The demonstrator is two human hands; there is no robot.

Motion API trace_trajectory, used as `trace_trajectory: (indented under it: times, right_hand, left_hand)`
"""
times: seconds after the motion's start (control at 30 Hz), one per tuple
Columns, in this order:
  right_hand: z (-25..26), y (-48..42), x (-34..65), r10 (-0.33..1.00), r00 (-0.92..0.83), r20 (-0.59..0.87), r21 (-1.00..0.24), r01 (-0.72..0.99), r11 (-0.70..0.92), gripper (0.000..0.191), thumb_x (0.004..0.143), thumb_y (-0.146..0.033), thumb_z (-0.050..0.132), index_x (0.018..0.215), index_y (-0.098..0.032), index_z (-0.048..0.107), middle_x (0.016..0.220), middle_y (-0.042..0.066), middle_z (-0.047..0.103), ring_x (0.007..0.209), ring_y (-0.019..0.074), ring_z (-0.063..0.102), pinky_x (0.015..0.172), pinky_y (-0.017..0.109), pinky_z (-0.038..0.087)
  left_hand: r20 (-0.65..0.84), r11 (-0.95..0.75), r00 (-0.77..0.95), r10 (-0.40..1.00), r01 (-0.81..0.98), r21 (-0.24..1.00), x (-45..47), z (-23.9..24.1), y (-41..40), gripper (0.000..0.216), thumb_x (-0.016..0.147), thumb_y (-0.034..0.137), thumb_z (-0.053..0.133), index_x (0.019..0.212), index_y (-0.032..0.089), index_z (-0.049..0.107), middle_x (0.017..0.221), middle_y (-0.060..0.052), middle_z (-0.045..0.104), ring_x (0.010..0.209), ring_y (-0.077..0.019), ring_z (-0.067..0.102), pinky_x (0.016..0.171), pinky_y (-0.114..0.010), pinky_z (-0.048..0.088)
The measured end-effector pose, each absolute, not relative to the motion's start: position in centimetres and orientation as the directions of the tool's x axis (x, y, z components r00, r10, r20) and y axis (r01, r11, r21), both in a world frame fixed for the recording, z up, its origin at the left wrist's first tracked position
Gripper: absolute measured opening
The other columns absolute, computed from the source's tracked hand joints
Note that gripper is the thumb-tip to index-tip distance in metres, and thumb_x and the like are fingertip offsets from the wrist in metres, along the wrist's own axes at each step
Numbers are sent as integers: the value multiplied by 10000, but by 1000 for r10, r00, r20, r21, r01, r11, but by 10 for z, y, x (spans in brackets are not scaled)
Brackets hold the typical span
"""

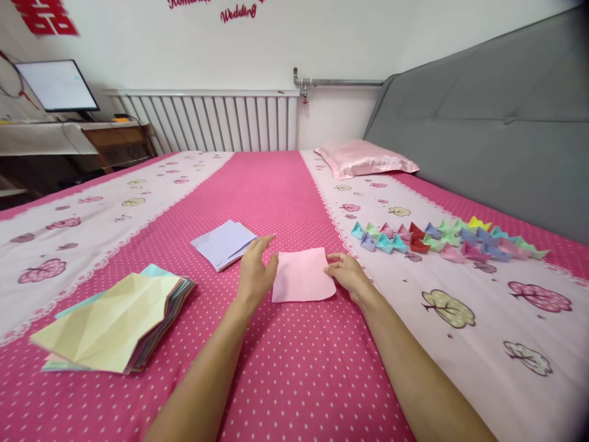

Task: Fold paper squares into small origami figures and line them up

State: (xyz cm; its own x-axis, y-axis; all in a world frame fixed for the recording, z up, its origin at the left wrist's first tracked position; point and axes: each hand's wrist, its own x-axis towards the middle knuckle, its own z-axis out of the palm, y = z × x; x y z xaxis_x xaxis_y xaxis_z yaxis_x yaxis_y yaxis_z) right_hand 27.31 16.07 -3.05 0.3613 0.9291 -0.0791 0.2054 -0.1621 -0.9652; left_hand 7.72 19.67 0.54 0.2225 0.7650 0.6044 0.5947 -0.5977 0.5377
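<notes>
A pale pink square of paper [301, 275] lies flat on the pink dotted bedspread [294, 368] in front of me. My left hand [254, 271] rests at the paper's left edge with the fingers curved and apart, touching the sheet. My right hand [348, 273] sits at the right edge, fingertips pressing on the paper's side. Neither hand lifts the sheet. A small stack of lilac sheets [224, 243] lies just beyond my left hand.
A pile of creased coloured papers, yellow on top [115, 322], sits at the left. Several folded paper boats [442, 239] in mixed colours lie in rows at the right. A pink pillow [365, 158], grey headboard [497, 123] and a radiator [221, 123] are behind.
</notes>
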Motion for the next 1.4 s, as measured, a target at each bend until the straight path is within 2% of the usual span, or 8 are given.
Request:
trace_trajectory:
  times: [0.13,0.3,0.4,0.53,0.7,1.17,1.27,1.4]
  right_hand:
    - [-39,164,278,919,393,-42,-916,353,-193,418,611,-120,610,1025,-153,561,624,-1,632,726,222,636,702,361,485]
    - [-24,160,267,863,414,292,-723,686,-85,496,737,-194,533,1222,-121,454,1124,152,573,1094,281,498,936,435,366]
    - [-19,156,247,865,135,482,-583,787,202,466,868,-281,369,1303,-114,372,1304,142,449,1229,239,376,1016,423,301]
    - [-34,157,228,890,-260,376,-543,717,438,573,905,-435,254,1394,-141,199,1446,90,235,1340,205,159,1085,420,181]
    - [-57,165,230,939,-284,192,-522,781,343,712,878,-553,162,1398,-67,145,1460,134,148,1350,206,96,1098,397,124]
    - [-57,165,244,996,-58,70,-361,929,80,731,848,-610,158,1395,-127,205,1466,109,141,1347,277,73,1078,459,46]
    - [-55,167,251,994,56,92,-410,912,-13,673,856,-539,300,1374,-110,270,1455,134,180,1340,296,104,1070,474,59]
    - [-44,169,270,954,273,123,-601,785,-147,504,831,-199,418,1319,-84,370,1374,155,363,1280,244,299,1054,363,203]
  left_hand:
    - [555,-643,384,738,649,406,84,-2,193,364,856,218,356,1192,169,485,1263,-102,504,1189,-201,438,995,-385,361]
    - [384,-726,626,679,653,218,98,-19,188,446,903,271,249,1317,136,344,1413,-123,311,1318,-209,238,1072,-435,229]
    - [330,-739,668,667,649,179,103,-30,188,479,906,288,223,1343,104,290,1423,-142,276,1330,-204,197,1085,-428,193]
    - [241,-755,716,655,632,172,102,-41,190,535,872,307,319,1355,83,262,1434,-164,233,1339,-236,160,1084,-436,187]
    - [102,-699,695,712,689,190,101,-48,191,560,866,312,295,1377,95,217,1447,-139,217,1333,-246,181,1082,-442,173]
    - [56,-482,479,876,867,126,91,-43,199,565,877,440,219,1371,172,273,1444,-135,227,1334,-275,164,1071,-440,140]
    - [74,-422,416,906,897,132,85,-41,200,564,873,420,256,1363,143,289,1430,-155,258,1326,-286,191,1064,-446,148]
    - [176,-338,303,937,912,231,72,-31,203,499,849,198,314,1341,124,335,1319,-181,435,1193,-282,426,973,-409,313]
